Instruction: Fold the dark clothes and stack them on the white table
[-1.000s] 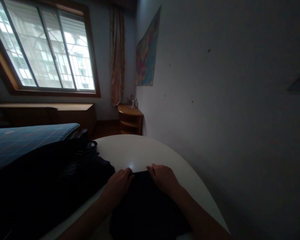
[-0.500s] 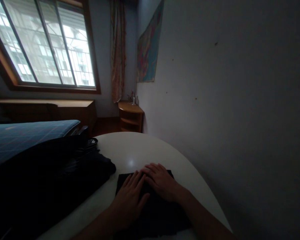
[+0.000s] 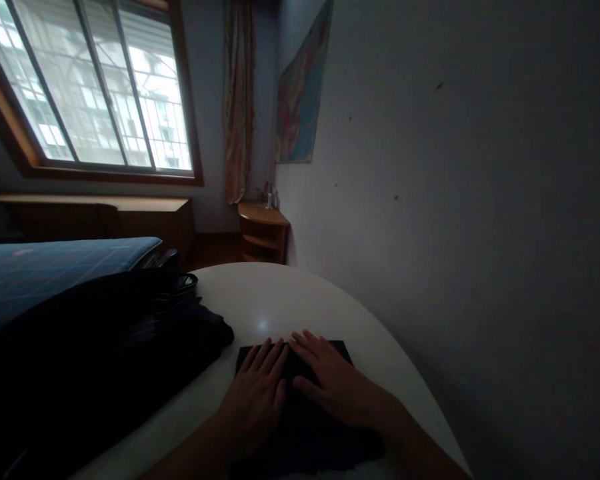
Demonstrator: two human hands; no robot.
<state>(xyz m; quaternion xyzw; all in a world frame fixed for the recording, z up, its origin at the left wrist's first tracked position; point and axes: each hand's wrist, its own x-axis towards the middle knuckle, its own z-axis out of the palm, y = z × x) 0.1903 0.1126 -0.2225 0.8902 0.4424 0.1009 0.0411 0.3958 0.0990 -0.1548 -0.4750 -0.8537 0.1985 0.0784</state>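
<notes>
A dark folded cloth (image 3: 325,440) lies flat on the round white table (image 3: 300,293), close in front of me. My left hand (image 3: 257,390) rests palm down on its left part, fingers stretched toward the far edge. On the right part of the cloth lies my right hand (image 3: 330,380), also palm down, its fingers extended and its thumb pointing left. A small gap separates the two hands. The room is dim, so the cloth's folds and exact kind are hard to make out.
A heap of dark clothing (image 3: 130,353) covers the table's left side. Beyond it is a blue plaid mattress (image 3: 70,267). A white wall (image 3: 430,233) runs along the right. A wooden corner shelf (image 3: 263,217) and a window (image 3: 105,100) are farther back.
My right hand has slid slightly right and nearer to me. The hands, whose fingertips were meeting, are now a little apart on the cloth. The view has shifted slightly.
</notes>
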